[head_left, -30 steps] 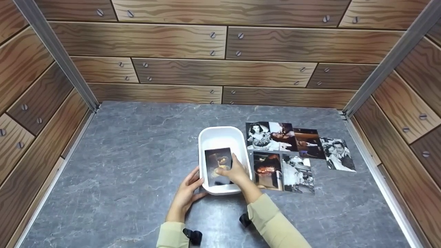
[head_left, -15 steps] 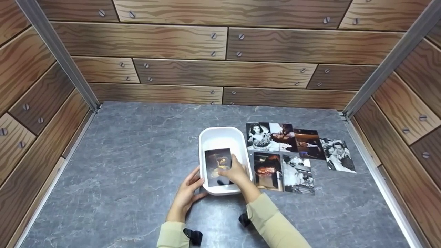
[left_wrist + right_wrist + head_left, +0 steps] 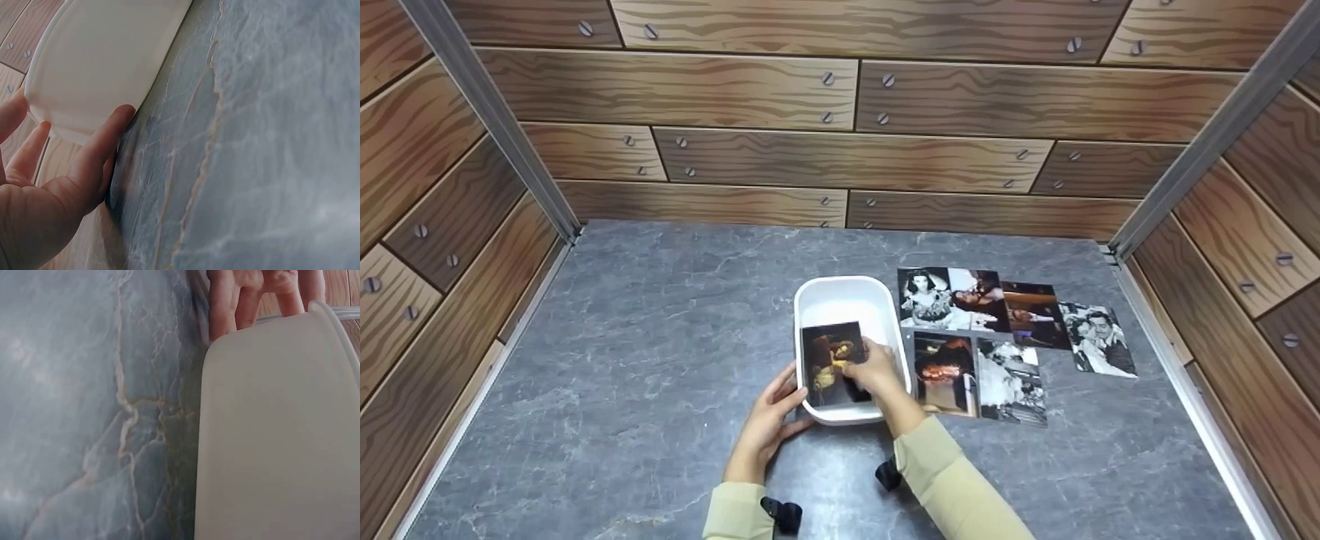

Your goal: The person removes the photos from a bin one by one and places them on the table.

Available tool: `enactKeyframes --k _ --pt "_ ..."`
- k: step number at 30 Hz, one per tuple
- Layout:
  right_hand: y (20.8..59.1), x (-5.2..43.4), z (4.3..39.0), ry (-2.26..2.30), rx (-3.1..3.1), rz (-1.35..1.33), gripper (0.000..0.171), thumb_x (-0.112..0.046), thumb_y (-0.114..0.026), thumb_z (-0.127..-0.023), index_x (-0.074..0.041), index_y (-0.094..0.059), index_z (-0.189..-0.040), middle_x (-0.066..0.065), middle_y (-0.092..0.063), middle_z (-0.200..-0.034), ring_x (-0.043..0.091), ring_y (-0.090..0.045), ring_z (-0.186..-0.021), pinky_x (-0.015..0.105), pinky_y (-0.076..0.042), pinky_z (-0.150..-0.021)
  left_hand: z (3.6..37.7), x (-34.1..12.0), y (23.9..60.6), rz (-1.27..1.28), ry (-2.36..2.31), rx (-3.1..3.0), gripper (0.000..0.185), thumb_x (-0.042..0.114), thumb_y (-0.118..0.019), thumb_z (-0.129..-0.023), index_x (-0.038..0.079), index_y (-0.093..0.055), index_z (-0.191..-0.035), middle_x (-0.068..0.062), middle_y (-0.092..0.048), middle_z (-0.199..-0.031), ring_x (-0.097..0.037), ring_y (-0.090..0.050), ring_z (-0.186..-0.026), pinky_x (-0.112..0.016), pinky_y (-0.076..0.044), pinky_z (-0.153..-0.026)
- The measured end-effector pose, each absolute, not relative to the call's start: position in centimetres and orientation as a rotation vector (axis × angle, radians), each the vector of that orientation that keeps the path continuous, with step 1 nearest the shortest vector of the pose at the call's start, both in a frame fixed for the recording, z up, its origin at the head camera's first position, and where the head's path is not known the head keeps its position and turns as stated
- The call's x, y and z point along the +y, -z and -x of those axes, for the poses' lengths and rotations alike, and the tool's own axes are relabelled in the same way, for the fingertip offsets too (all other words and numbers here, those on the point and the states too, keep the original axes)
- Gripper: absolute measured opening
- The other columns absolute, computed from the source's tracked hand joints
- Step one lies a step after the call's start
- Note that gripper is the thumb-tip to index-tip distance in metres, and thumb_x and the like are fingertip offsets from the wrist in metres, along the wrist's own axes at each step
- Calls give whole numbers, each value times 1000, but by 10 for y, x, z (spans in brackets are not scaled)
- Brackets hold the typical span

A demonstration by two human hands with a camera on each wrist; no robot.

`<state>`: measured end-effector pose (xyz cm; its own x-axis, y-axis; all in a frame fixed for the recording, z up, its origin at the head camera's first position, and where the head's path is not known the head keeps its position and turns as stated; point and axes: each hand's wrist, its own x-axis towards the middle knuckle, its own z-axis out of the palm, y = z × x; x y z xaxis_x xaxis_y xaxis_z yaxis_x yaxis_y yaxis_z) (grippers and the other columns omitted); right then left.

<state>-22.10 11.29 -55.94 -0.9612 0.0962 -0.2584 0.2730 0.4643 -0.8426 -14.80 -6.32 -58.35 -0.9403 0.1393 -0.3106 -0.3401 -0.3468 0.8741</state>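
Wood-grain panels dotted with screw heads wall in three sides of a grey, marble-veined bench (image 3: 645, 360). Near its middle stands a white tub (image 3: 844, 300), a rounded rectangle set lengthwise away from the person.

Both hands work at the tub's near end. The left hand (image 3: 769, 416) rests against the outside of the near left corner — fingers straight and relaxed, gripping nothing; the left wrist view shows its fingertips (image 3: 115, 124) laid against the white wall (image 3: 107, 62) where it meets the bench. The right hand (image 3: 874, 371) reaches over the near right rim and pinches a dark photo (image 3: 831, 360), which is tilted up inside the tub with its picture side towards the camera. From the right wrist view only the outer wall of the tub (image 3: 281, 433) and the fingertips of the other hand beyond it can be seen — the grip itself is hidden there.

Just right of the tub, six more photos (image 3: 1005, 337) lie flat on the bench in two rows, edges touching or overlapping: four in the far row, two in the near row. Some are black-and-white, others in warm dark colours. Both arms wear pale sleeves (image 3: 952, 487), with a small black wrist mount (image 3: 781, 514) under each.
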Motion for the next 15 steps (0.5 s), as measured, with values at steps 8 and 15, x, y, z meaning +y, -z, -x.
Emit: enactKeyframes --k 8,15 --pt "558 111 218 1541 2472 -156 98 8 -72 -66 0 -23 -151 35 -37 -144 48 -40 -129 53 -39 -109 149 -63 583 242 -2351 1578 62 11 -55 -97 8 -27 -152 -30 -24 -153 -31 -48 -125 -50 -53 -95" --pt "555 114 216 1483 2545 -113 101 13 -69 -65 -6 -22 -152 35 -40 -143 46 -44 -127 51 -50 -97 148 -62 584 239 -2352 1569 62 12 -55 -97 8 -27 -152 -29 -23 -155 -32 -47 -127 -50 -52 -95"
